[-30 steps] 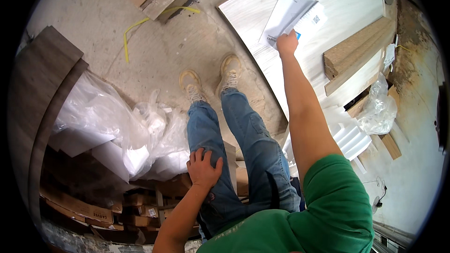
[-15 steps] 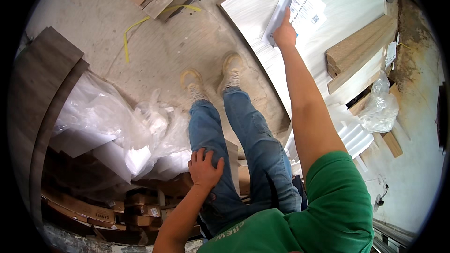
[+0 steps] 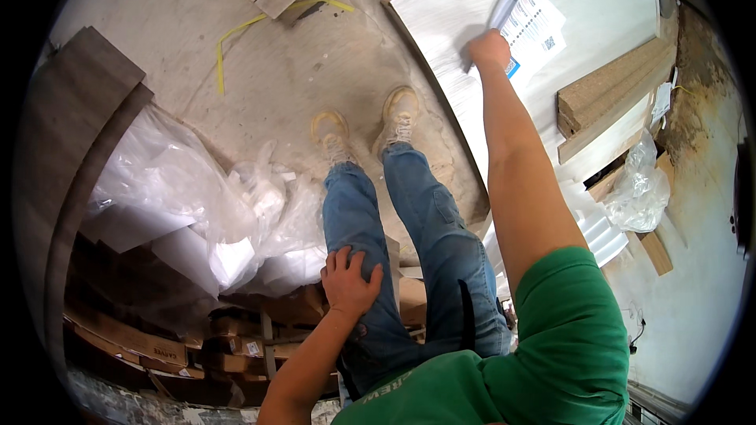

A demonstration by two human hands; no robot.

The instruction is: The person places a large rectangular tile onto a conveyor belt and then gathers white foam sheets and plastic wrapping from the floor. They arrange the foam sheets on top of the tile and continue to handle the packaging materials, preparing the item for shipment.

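Observation:
My right arm stretches out to a pale wood-grain board [image 3: 449, 20]. There my right hand [image 3: 490, 50] is closed on the near left side of some printed paper sheets [image 3: 534, 22]. Their left part is raised and seen nearly edge-on, with a shadow on the board beside it. A blue patch shows on the paper by my wrist, and my thumb is hidden. Lying on my jeans just above the knee is my left hand [image 3: 351, 282], its fingers spread and nothing in it.
Thick chipboard strips [image 3: 614, 86] lie on the board's right side. Clear plastic wrap [image 3: 181, 173] is heaped at left over cardboard boxes [image 3: 134, 338], beside dark wood panels [image 3: 87, 71]. A yellow strap [image 3: 220, 71] lies on the concrete floor; more plastic [image 3: 638, 189] is at right.
My right hand has gone from fingers stretched over the paper to a closed grip. The sheets' left part has tipped up. My left hand stays on my leg.

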